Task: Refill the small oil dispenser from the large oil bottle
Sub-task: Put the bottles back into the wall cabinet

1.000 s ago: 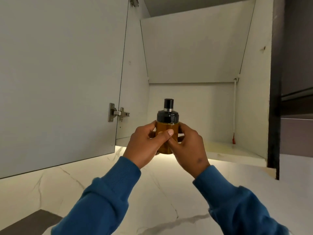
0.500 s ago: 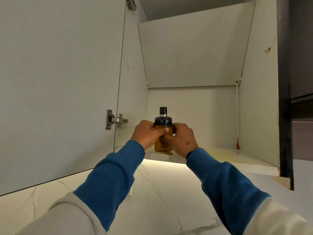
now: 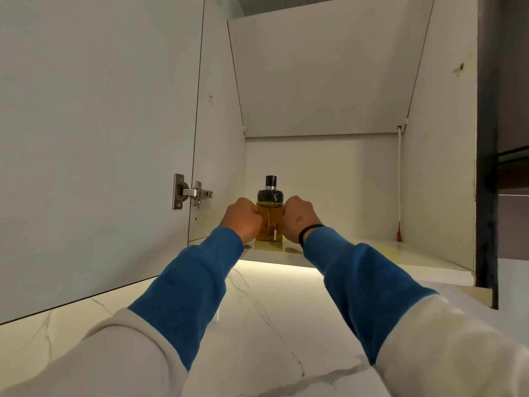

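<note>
Opened wall cupboard, bare shelf (image 3: 372, 253) inside. Stood upright on that shelf: small oil dispenser (image 3: 269, 217), amber-full, black-capped. Clasped from both sides by left hand (image 3: 242, 219) and right hand (image 3: 300, 217), fingers curled round it, probably to steady it there.

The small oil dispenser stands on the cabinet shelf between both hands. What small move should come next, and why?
Probably let go and draw both hands back: the dispenser stands upright on the shelf, full of amber oil, left hand and right hand at its sides.

Dispenser (image 3: 269, 217) on cabinet shelf (image 3: 372, 255), between left hand (image 3: 242, 220) and right hand (image 3: 300, 219).
</note>
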`<state>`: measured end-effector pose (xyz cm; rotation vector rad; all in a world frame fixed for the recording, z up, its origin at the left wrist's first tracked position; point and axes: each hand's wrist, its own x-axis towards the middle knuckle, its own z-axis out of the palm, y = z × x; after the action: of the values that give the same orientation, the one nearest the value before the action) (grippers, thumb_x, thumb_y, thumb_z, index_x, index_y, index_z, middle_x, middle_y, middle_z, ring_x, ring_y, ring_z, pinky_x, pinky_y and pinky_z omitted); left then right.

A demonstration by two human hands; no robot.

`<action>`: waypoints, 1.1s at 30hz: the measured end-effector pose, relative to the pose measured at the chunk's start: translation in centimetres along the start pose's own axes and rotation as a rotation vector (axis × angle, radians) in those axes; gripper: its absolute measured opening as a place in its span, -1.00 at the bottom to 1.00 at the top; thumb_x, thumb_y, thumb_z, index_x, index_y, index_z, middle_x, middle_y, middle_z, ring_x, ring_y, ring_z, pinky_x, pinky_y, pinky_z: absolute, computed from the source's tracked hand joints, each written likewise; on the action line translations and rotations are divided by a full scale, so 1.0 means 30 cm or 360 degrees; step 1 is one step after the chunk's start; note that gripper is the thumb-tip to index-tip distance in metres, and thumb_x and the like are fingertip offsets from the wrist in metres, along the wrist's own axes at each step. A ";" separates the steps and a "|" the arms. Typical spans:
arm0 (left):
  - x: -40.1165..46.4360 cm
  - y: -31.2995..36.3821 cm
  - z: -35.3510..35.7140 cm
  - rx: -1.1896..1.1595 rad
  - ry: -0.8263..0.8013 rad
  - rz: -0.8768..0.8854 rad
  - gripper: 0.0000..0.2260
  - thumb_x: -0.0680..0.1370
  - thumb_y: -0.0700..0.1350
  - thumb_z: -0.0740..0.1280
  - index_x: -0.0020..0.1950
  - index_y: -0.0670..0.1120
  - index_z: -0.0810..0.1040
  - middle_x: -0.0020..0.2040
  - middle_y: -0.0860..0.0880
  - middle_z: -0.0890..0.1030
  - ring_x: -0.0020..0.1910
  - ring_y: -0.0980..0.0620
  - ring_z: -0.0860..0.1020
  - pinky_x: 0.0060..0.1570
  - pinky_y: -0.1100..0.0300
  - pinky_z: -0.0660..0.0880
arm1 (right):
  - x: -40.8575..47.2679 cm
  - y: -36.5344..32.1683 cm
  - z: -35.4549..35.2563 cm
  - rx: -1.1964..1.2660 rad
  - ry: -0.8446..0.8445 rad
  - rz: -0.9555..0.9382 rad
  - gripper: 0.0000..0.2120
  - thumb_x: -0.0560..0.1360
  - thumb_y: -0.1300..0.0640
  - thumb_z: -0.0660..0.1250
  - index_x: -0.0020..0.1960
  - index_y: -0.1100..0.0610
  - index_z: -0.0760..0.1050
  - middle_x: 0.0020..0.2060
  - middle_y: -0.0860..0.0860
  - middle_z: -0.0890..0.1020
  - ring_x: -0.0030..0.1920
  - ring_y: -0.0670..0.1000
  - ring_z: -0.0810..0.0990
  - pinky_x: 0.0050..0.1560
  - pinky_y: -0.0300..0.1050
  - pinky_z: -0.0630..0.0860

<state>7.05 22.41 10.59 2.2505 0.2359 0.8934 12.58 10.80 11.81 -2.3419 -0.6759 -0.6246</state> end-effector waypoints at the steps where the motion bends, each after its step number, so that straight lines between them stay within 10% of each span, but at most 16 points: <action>1: -0.013 -0.001 0.001 0.0000 0.0016 0.0010 -0.86 0.65 -0.28 0.24 -0.05 -0.18 0.56 -0.10 -0.12 0.56 -0.12 -0.05 0.52 -0.31 0.34 0.35 | -0.006 0.005 -0.003 0.0002 0.0010 0.0001 -0.82 0.60 0.16 0.30 0.16 0.22 0.48 -0.03 0.12 0.56 -0.11 0.05 0.51 -0.06 -0.12 0.50; 8: -0.233 0.040 0.042 -0.0599 0.0541 0.0436 -0.86 0.62 -0.17 0.33 0.07 -0.04 0.69 -0.08 0.09 0.68 -0.08 0.09 0.65 -0.14 0.32 0.56 | -0.214 0.039 -0.071 0.0339 0.0342 -0.0387 -0.90 0.51 0.12 0.41 0.00 0.09 0.64 -0.13 -0.02 0.67 -0.12 -0.06 0.63 -0.04 -0.14 0.62; 11: -0.379 0.036 0.129 -0.1024 0.0488 0.0488 -0.86 0.61 -0.19 0.36 0.11 -0.09 0.69 -0.03 0.02 0.72 -0.04 0.03 0.71 -0.07 0.00 0.68 | -0.384 0.090 -0.079 0.0472 0.0466 -0.0522 -0.86 0.54 0.12 0.40 0.08 0.04 0.65 -0.09 -0.10 0.69 -0.04 -0.15 0.64 0.05 -0.22 0.59; 18: -0.711 -0.054 0.344 -0.1360 0.0126 0.0311 -0.87 0.63 -0.21 0.34 0.10 -0.15 0.66 -0.03 -0.06 0.74 -0.10 -0.02 0.73 -0.19 0.18 0.67 | -0.788 0.334 -0.018 0.0570 0.0691 -0.0440 -0.80 0.51 0.16 0.45 0.13 0.11 0.64 -0.01 -0.05 0.69 0.02 -0.09 0.66 0.05 -0.23 0.61; 24: -0.908 -0.327 0.637 -0.1248 -0.0473 -0.0273 -0.91 0.55 -0.22 0.45 0.04 -0.10 0.68 -0.09 -0.13 0.73 -0.06 -0.16 0.71 -0.16 0.08 0.66 | -1.113 0.679 0.142 0.0601 0.0560 0.0332 -0.84 0.47 0.24 0.48 0.05 0.11 0.65 -0.13 -0.11 0.69 -0.12 -0.18 0.67 -0.12 -0.33 0.61; 33: -1.097 -0.583 1.062 -0.1010 -0.1026 -0.0795 -0.44 0.42 -0.18 0.60 0.38 -0.04 0.49 0.26 -0.06 0.60 0.22 -0.02 0.61 0.05 0.19 0.61 | -1.341 1.032 0.521 0.0574 -0.0071 0.1201 -0.48 0.42 0.14 0.54 0.34 0.10 0.49 0.06 -0.02 0.63 -0.11 -0.17 0.62 -0.14 -0.39 0.54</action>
<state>4.97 5.16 -35.27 1.6499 0.1684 -0.0524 4.70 -12.22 -35.39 -2.0501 0.1028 -0.0942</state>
